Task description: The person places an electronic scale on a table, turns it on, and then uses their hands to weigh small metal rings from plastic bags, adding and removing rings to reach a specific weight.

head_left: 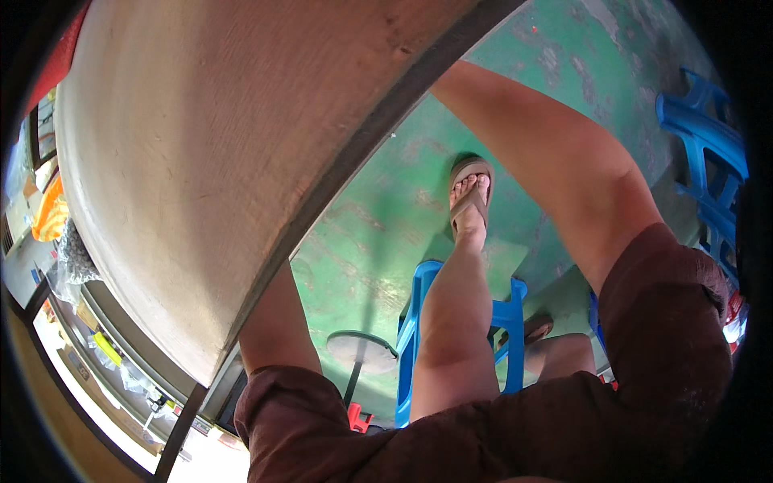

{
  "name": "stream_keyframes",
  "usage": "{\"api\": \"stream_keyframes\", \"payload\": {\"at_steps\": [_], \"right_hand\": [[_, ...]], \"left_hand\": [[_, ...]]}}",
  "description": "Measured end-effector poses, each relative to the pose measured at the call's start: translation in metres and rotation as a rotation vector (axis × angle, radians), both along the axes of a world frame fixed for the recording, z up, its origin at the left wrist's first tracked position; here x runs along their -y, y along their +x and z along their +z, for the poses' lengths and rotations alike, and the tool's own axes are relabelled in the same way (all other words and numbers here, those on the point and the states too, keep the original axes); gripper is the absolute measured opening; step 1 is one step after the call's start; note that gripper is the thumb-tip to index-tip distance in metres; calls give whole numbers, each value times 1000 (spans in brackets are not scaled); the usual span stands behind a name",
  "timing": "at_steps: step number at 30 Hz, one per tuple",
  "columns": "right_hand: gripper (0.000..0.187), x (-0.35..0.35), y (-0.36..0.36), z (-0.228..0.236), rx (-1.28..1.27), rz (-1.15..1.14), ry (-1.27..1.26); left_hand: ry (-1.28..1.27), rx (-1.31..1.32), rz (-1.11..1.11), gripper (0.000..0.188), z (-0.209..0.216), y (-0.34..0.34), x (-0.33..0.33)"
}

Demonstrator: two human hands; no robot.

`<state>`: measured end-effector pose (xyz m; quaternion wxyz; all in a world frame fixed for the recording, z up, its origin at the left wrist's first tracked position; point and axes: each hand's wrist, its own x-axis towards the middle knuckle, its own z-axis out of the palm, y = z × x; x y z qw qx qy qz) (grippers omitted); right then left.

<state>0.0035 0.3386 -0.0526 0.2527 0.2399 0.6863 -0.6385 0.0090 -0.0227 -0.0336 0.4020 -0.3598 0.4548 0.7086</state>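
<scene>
A broad, pale brown wooden panel (pixel 233 145) with a dark edge (pixel 354 145) fills the upper left, close in front of me. My right forearm (pixel 555 145) runs from a dark brown sleeve, bends at the elbow and passes behind that edge. Lower left, part of my left arm (pixel 282 326) shows below the panel's edge before disappearing behind it. Both my hands are hidden by the panel, so what they hold or touch does not show.
Below are a green, worn floor (pixel 386 209), a blue plastic stool (pixel 411 338), and a sandalled foot (pixel 471 193). A round metal base (pixel 362 351) stands left of the stool. More blue stools (pixel 708 145) are at right. Shelves with bags and a yellow item (pixel 105 348) line the left.
</scene>
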Motion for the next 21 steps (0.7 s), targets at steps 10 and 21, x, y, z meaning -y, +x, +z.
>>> {"api": "stream_keyframes", "payload": {"at_steps": [10, 21], "right_hand": [[43, 33, 25, 63, -171, -109, 154], [62, 47, 81, 54, -117, -129, -249]], "left_hand": [[18, -136, 218, 86, 12, 57, -39], [110, -131, 320, 68, 22, 123, -5]]}}
